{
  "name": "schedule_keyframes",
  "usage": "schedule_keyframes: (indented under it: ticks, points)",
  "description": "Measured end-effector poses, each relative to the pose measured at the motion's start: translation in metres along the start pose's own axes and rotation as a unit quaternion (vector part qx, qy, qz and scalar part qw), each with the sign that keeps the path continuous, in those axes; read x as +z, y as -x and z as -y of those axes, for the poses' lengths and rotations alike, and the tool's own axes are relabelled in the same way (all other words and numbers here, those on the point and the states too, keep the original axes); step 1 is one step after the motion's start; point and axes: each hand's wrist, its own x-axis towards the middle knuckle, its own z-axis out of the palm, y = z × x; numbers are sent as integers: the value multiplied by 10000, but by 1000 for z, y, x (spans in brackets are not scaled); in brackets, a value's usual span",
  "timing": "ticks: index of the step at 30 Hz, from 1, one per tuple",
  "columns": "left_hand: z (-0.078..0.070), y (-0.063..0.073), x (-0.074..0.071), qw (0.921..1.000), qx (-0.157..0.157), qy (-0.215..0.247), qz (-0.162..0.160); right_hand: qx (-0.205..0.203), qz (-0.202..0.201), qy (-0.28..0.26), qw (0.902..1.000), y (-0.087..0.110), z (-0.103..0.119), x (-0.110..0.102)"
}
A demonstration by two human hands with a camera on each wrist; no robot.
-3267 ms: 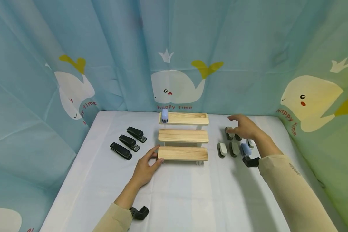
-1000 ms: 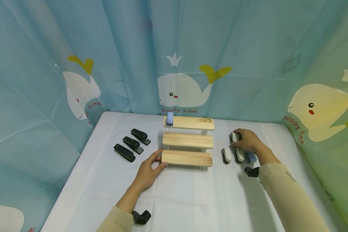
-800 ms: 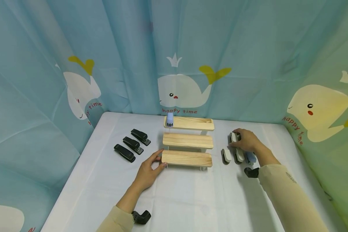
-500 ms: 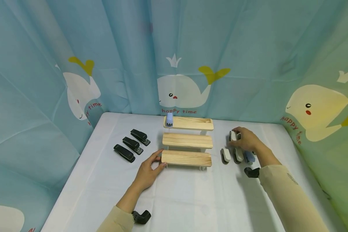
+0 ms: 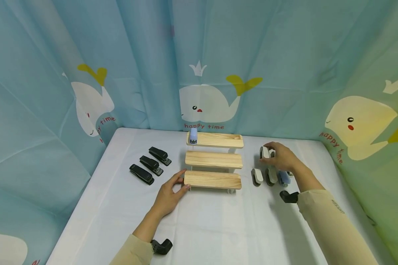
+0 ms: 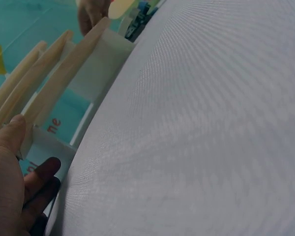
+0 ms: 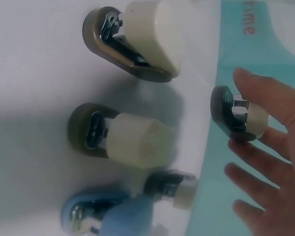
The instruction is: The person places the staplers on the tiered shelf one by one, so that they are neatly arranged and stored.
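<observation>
Pinched in my right hand (image 5: 282,159) is a small white stapler (image 5: 265,152) with a dark base. In the right wrist view this stapler (image 7: 255,118) is off the table, between thumb and fingers. Below it stand a white stapler (image 5: 257,176), a grey-white one (image 5: 271,176) and a blue one (image 5: 284,178); others behind are partly hidden by the hand. My left hand (image 5: 167,197) grips the left end of the lowest board of a three-tier wooden shelf (image 5: 213,179), its thumb (image 6: 12,132) against the board. A blue stapler (image 5: 193,136) stands at the left of the top board.
Left of the shelf, three black staplers (image 5: 151,165) lie in a slanted row on the white-covered table (image 5: 205,228). A blue whale-print curtain (image 5: 136,55) hangs close behind the table and along both sides.
My right hand came down onto the staplers, took hold of the white one at the back and has now raised it slightly. My left hand stays on the shelf.
</observation>
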Motion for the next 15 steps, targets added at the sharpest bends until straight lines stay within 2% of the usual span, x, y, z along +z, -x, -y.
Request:
schedule_keyframes:
  ticks: [15]
  points:
    - [-1,1,1,10000,-13,-5,-39,-162,-60,-37,9998,8,26,-13]
